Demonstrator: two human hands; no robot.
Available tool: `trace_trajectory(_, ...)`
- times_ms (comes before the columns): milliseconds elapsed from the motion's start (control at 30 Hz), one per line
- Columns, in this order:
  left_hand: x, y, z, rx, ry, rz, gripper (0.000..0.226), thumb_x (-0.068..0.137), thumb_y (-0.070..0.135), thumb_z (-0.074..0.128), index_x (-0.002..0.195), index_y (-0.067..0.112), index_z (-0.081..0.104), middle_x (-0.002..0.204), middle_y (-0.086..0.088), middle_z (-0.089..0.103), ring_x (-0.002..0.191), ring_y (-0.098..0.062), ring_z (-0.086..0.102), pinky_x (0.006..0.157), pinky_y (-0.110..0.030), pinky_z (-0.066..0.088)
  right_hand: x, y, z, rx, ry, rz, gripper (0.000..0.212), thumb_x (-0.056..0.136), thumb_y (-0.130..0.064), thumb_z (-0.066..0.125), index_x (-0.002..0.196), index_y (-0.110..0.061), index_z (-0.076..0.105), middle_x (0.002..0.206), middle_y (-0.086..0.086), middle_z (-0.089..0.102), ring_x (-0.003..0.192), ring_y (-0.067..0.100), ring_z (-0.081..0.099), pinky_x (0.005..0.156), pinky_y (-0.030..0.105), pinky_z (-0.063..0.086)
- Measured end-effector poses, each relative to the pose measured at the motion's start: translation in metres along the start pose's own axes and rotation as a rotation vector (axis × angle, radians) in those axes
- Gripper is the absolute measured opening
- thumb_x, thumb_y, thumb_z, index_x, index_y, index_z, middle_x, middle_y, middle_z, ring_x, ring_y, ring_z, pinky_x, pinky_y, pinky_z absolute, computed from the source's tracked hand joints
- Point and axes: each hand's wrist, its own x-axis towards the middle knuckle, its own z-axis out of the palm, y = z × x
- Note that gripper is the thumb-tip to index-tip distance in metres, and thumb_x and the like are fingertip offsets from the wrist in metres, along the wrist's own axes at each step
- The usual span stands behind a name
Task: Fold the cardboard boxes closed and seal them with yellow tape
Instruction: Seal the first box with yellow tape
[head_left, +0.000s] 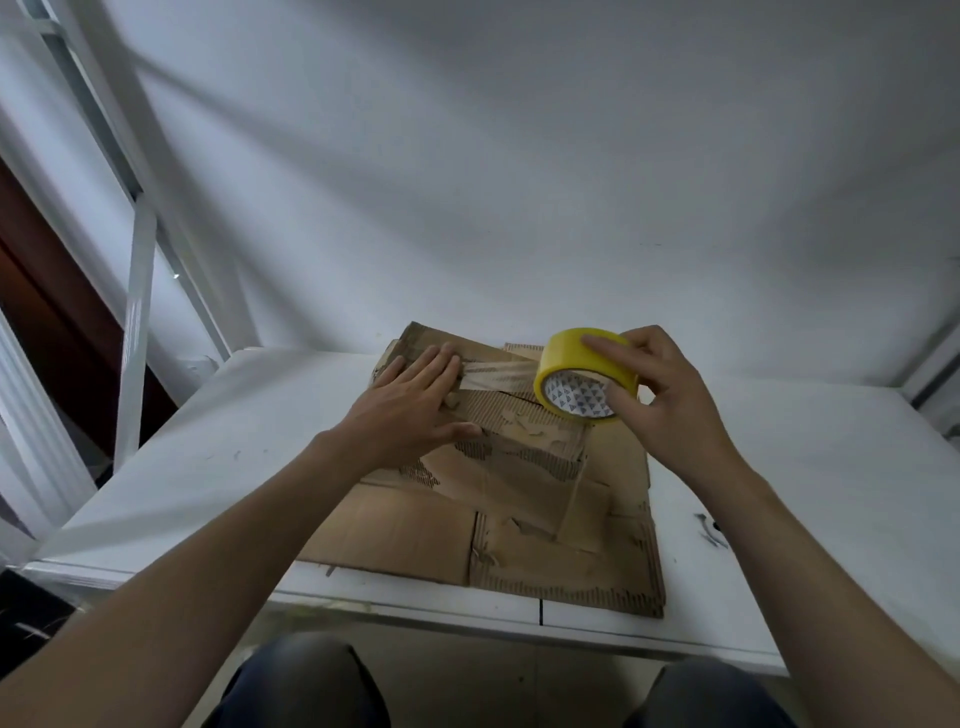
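A worn, flattened cardboard box (498, 525) with torn, peeled patches lies on the white table (218, 457). My left hand (415, 402) presses flat on its far left part, fingers straight, holding down the end of a strip of tape (498, 371). The strip runs right to the yellow tape roll (584, 371). My right hand (665, 400) grips that roll, fingers over the top and thumb at the core, just above the box's far right part.
The table meets a white wall at the back. A white metal frame (137, 291) stands at the left beside a dark wooden door. Small dark scraps (709, 530) lie on the table to the right. My knees show below the table's front edge.
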Motion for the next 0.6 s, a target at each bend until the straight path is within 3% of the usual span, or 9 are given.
trace_trajectory(67, 0.001, 0.003, -0.002, 0.015, 0.006, -0.004, 0.109, 0.077, 0.089, 0.001, 0.161, 0.021, -0.009, 0.167, 0.003, -0.018, 0.154, -0.014, -0.017, 0.127, -0.046, 0.001, -0.003, 0.003, 0.004, 0.017, 0.011, 0.007, 0.063, 0.096, 0.005, 0.057, 0.133, -0.045, 0.052, 0.122, -0.002, 0.046, 0.112, 0.007, 0.048, 0.085, 0.011, 0.043)
trace_trajectory(167, 0.001, 0.016, -0.003, 0.042, 0.029, 0.076, 0.099, 0.083, 0.084, -0.001, 0.161, 0.024, -0.007, 0.168, 0.003, -0.017, 0.154, -0.016, -0.017, 0.125, -0.054, 0.005, -0.010, 0.009, 0.006, 0.081, 0.014, 0.029, 0.066, 0.100, 0.003, 0.053, 0.144, -0.045, 0.043, 0.132, -0.004, 0.044, 0.122, -0.005, 0.044, 0.086, 0.007, 0.044)
trace_trajectory(267, 0.006, 0.033, -0.003, 0.029, 0.029, 0.137, 0.095, 0.085, 0.081, -0.004, 0.161, 0.024, -0.004, 0.168, 0.005, -0.016, 0.154, -0.016, -0.016, 0.125, -0.055, 0.003, -0.013, 0.010, 0.009, 0.104, -0.012, 0.010, 0.066, 0.101, 0.000, 0.054, 0.146, -0.045, 0.039, 0.136, -0.008, 0.042, 0.127, -0.006, 0.042, 0.091, 0.011, 0.047)
trace_trajectory(433, 0.008, 0.035, -0.002, -0.001, 0.031, 0.094, 0.101, 0.080, 0.084, -0.007, 0.161, 0.024, -0.007, 0.167, 0.008, -0.018, 0.154, -0.013, -0.018, 0.126, -0.052, 0.001, -0.008, 0.005, 0.006, 0.095, 0.072, 0.020, 0.066, 0.090, 0.008, 0.063, 0.132, -0.043, 0.056, 0.122, 0.002, 0.056, 0.111, 0.008, 0.055, 0.082, 0.018, 0.050)
trace_trajectory(600, 0.001, 0.032, 0.006, -0.038, 0.034, 0.072, 0.096, 0.086, 0.083, 0.001, 0.161, 0.024, -0.009, 0.166, 0.011, -0.019, 0.153, -0.010, -0.020, 0.127, -0.049, 0.001, -0.002, -0.001, -0.017, 0.034, 0.040, 0.017, 0.065, 0.081, 0.010, 0.060, 0.117, -0.044, 0.065, 0.114, 0.002, 0.057, 0.104, 0.005, 0.054, 0.073, 0.008, 0.041)
